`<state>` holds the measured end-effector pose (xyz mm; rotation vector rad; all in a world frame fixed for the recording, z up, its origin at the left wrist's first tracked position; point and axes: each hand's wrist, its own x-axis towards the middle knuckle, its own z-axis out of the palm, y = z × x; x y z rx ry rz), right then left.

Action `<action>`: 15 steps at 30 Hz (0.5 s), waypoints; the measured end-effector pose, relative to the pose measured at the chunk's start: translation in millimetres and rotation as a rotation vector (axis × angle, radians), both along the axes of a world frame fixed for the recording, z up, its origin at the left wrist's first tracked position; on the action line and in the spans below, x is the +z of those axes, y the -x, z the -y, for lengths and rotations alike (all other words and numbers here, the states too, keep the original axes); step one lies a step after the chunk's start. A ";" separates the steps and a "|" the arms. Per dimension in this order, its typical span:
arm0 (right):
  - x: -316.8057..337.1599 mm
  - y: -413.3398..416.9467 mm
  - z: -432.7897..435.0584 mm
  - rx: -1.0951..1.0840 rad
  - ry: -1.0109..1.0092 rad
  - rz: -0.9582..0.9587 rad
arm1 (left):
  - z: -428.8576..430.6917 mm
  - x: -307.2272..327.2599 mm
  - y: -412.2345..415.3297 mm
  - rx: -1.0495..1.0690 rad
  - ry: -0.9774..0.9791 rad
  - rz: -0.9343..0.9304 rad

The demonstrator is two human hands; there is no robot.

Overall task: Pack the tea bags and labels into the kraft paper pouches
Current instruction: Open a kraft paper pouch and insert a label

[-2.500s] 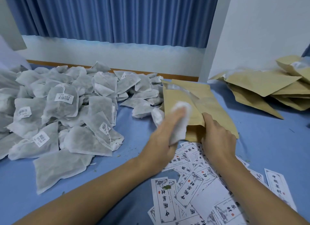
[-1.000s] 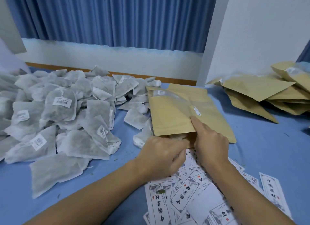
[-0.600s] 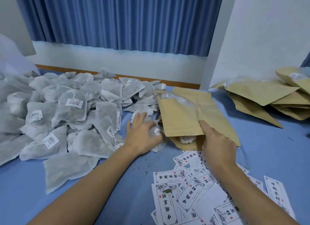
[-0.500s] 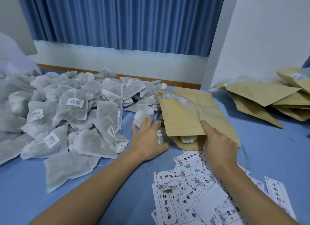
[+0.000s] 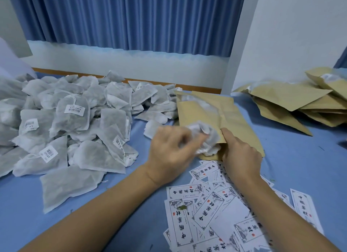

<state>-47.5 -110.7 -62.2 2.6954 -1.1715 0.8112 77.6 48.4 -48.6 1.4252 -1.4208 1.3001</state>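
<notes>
1. The left hand [image 5: 169, 150] grips a crumpled tea bag [image 5: 204, 133] at the mouth of a paper pouch [image 5: 202, 112].
2. The right hand [image 5: 240, 154] pinches the pouch's near edge, lifting it open.
3. The tea bag looks light, soft and probably easy to tear, so a loose grip around its middle suits it best.

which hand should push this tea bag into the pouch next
Left. The left hand grips the tea bag at the pouch mouth; the right hand is holding that mouth open.

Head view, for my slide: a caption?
Left hand holds a tea bag at the kraft pouch mouth; right hand grips the pouch.
</notes>
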 end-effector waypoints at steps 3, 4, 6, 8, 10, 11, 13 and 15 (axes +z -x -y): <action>1.0 1.1 -0.4 0.038 -0.026 -0.015 | 15.0 -12.6 28.5 0.001 -0.361 -0.027; 0.9 1.5 -0.4 0.051 -0.035 -0.006 | 20.6 -18.3 34.3 0.043 -0.449 -0.068; 1.7 1.8 0.5 0.059 -0.065 0.023 | 29.8 -25.3 41.1 0.118 -0.553 -0.155; 2.4 1.8 2.3 0.068 -0.090 0.064 | 35.2 -27.3 44.5 0.173 -0.652 -0.205; 2.5 1.7 3.6 0.087 -0.105 0.129 | 38.1 -26.8 45.9 0.230 -0.742 -0.261; 2.4 1.8 4.6 0.092 -0.114 0.173 | 41.0 -28.2 44.3 0.247 -0.774 -0.294; 1.8 1.7 5.6 0.113 -0.121 0.263 | 51.3 -29.5 40.8 0.263 -0.790 -0.359; 2.7 2.4 3.8 0.170 -0.120 0.329 | 63.0 -26.0 41.9 0.274 -0.779 -0.414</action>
